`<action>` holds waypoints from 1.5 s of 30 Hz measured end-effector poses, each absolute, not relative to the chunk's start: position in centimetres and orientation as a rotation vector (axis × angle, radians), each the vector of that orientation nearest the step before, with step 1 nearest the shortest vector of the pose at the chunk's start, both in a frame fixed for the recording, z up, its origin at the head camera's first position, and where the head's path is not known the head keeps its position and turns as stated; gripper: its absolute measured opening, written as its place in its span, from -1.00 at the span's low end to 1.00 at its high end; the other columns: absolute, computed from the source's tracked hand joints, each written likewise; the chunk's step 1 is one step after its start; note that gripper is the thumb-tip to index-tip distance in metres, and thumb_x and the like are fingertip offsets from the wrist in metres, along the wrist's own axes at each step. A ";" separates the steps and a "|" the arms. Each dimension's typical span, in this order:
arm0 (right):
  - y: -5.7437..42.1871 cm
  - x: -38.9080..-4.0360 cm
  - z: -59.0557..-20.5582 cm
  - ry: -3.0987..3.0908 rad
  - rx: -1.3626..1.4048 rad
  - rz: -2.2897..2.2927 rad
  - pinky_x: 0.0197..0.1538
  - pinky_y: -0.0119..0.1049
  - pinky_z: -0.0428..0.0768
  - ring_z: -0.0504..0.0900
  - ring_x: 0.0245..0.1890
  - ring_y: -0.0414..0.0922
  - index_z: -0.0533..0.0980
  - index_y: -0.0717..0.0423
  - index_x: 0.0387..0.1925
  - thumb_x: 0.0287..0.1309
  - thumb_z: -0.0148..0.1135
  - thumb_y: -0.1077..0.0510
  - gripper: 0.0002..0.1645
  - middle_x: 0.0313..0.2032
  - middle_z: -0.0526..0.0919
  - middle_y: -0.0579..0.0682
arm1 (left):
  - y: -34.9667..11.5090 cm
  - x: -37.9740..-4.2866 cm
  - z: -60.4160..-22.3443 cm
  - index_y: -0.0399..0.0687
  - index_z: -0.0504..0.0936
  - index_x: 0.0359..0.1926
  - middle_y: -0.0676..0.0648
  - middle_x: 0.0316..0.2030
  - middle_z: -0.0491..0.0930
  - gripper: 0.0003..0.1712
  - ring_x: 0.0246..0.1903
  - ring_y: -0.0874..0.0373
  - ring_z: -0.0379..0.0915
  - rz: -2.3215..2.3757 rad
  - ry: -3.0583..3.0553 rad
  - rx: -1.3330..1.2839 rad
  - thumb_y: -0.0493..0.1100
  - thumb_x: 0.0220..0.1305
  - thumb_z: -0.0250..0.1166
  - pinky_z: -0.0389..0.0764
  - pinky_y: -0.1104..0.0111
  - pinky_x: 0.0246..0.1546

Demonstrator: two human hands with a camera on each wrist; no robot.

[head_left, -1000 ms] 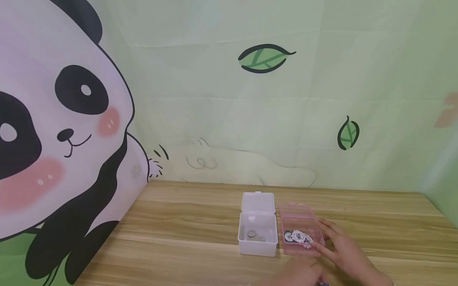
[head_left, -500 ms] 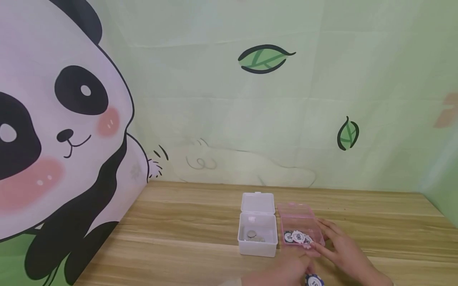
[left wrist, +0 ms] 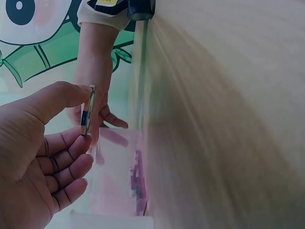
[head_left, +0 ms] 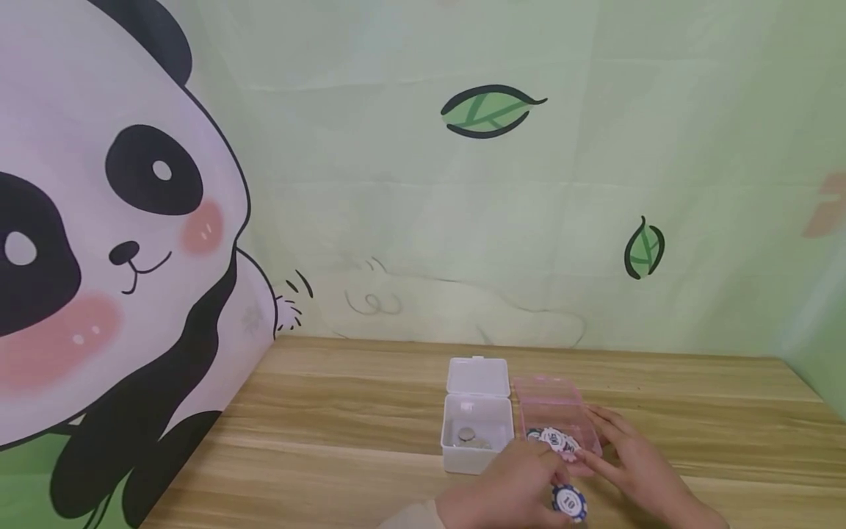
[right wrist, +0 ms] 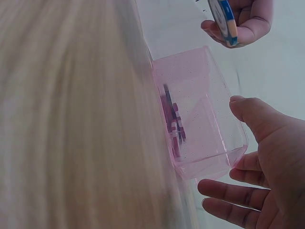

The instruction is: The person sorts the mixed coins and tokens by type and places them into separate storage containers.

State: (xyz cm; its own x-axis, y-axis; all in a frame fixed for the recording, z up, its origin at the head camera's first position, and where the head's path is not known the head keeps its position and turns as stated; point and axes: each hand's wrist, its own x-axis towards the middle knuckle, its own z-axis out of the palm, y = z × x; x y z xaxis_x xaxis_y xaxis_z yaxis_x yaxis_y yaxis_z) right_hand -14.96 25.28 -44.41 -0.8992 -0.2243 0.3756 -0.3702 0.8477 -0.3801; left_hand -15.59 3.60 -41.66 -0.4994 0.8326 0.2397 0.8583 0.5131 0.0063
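Between the thumb and fingers of my left hand [head_left: 505, 481] is a blue-and-white poker chip [head_left: 570, 502] marked 10. The left wrist view shows this chip [left wrist: 88, 112] edge-on, pinched at its rim. It is just in front of a clear pink plastic box [head_left: 590, 435], whose lid is tipped back. My right hand [head_left: 637, 463] holds that box at its right corner, thumb on one wall and fingers round the other side. Several poker chips [head_left: 558, 442] lie on the bottom of the pink box. The right wrist view shows those chips [right wrist: 175, 126] through its wall.
A white plastic box [head_left: 457, 457] with its lid folded back stands left of the pink box. Coins [head_left: 466, 434] lie in it. Both boxes stand on a wood-grain table [head_left: 330, 419]. Behind rises a green cloth backdrop [head_left: 396, 169] printed with a panda.
My left hand has moved left and up with the poker chip, which has come fully into view and now overlaps the front of the boxes. My right hand stays at the pink box.
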 end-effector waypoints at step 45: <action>25.3 -15.0 -44.5 -2.690 0.443 0.621 -0.01 0.16 0.59 0.63 -0.05 0.14 0.42 0.31 0.20 0.10 0.33 -0.10 -0.24 0.17 0.49 0.26 | 4.0 -21.0 -40.7 0.05 0.58 -0.27 0.17 -0.34 0.54 -0.59 -0.28 0.32 0.35 -0.247 -2.678 -1.098 0.20 0.00 0.43 0.26 0.57 -0.30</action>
